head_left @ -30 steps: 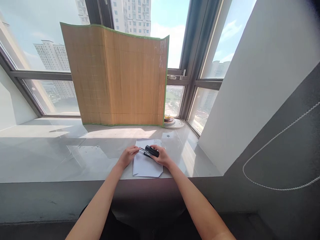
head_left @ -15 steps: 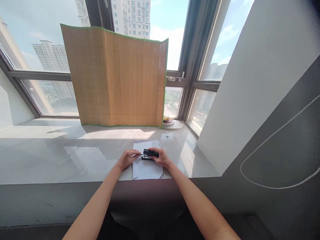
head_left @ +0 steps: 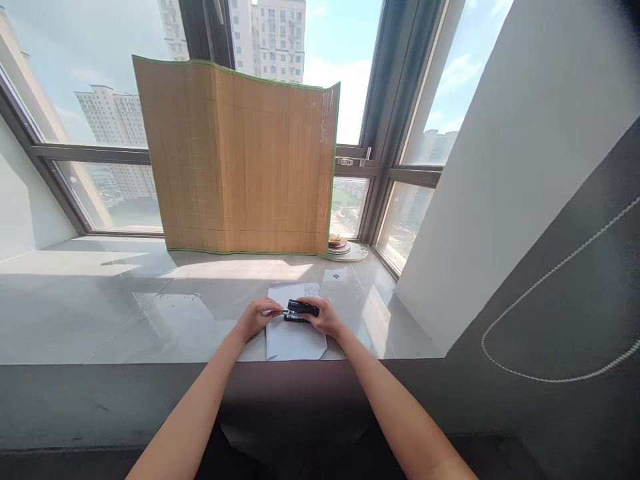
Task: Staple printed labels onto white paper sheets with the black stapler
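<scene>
A black stapler [head_left: 303,308] lies over white paper sheets [head_left: 296,343] near the front edge of the sill. My right hand [head_left: 326,317] is wrapped round the stapler's right end. At its left end, my left hand [head_left: 260,316] pinches a small metallic part that sticks out of the stapler; whether this part is loose or attached is too small to tell. Some print shows on the paper's upper right corner, beyond the stapler.
Small dark staple pieces [head_left: 336,276] lie behind the paper on the tiled sill [head_left: 215,293], with tiny bits to the left. A bamboo mat [head_left: 250,160] leans on the window. Stacked round items [head_left: 339,247] stand at its right; a bead cord [head_left: 530,287] hangs far right.
The whole view has shifted slightly. Both hands stay at the stapler, with no clear change in their hold.
</scene>
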Tool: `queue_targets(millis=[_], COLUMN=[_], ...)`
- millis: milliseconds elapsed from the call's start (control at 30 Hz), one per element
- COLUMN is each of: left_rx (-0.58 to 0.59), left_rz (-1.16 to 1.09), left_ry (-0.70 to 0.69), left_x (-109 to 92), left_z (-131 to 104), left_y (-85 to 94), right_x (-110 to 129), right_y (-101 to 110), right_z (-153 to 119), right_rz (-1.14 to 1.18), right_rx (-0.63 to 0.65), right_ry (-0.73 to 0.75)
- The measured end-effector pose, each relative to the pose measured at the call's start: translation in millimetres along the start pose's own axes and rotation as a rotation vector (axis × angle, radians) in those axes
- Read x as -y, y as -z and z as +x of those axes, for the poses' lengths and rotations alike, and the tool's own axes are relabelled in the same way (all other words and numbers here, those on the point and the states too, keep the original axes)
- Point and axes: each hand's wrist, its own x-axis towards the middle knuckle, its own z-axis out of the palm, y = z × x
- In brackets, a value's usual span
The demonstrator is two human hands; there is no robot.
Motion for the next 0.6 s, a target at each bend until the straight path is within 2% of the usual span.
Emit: queue_targets(millis=[233,600], left_rx=[-0.020,0.011], left_rz=[0.025,-0.004], left_ry=[-0.006,0.020], left_x=[-1.5,2.3], left_z=[-0.3,-2.5], left_y=[2.0,0.1], right_x=[-4.2,-1.2], right_y=[-1.1,2.2], right_z=[0.5,0.8], right_rz=[0.006,0.033], right_rx=[-0.007,-0.002], right_ry=[-0.001,-0.009])
